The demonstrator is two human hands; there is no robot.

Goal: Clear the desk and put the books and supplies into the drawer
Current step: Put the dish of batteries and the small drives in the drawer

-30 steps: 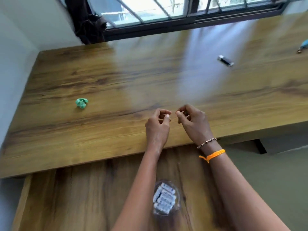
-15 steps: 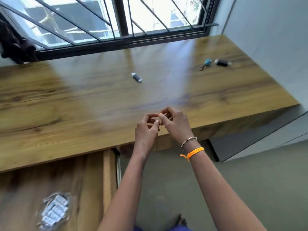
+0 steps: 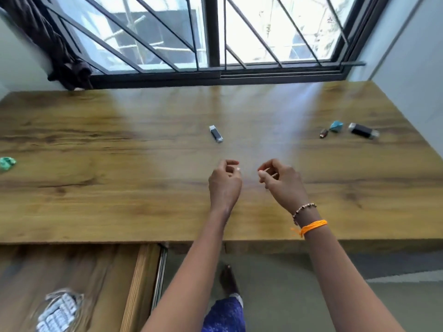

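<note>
Barred window panes back a broad desk [image 3: 119, 188] of glossy, streaky wood grain. Both hands hover apart above its middle: the left hand [image 3: 225, 180] and right hand [image 3: 282, 182] have fingers curled, and whether anything tiny is pinched cannot be told. Just beyond the hands lies a small black-and-silver stick [image 3: 216, 133]; far right of it sit a teal wedge [image 3: 336, 126], a little brown piece [image 3: 323, 133] and a dark cylinder [image 3: 363, 131]; far left, a crumpled green lump [image 3: 7, 162]. Below the desk's near edge the drawer [image 3: 141, 283] stands open, holding a clear packet [image 3: 60, 310]. Collecting seems midway; reaching for the stick looks likeliest, a flat slim shape needing a fingertip pinch.
</note>
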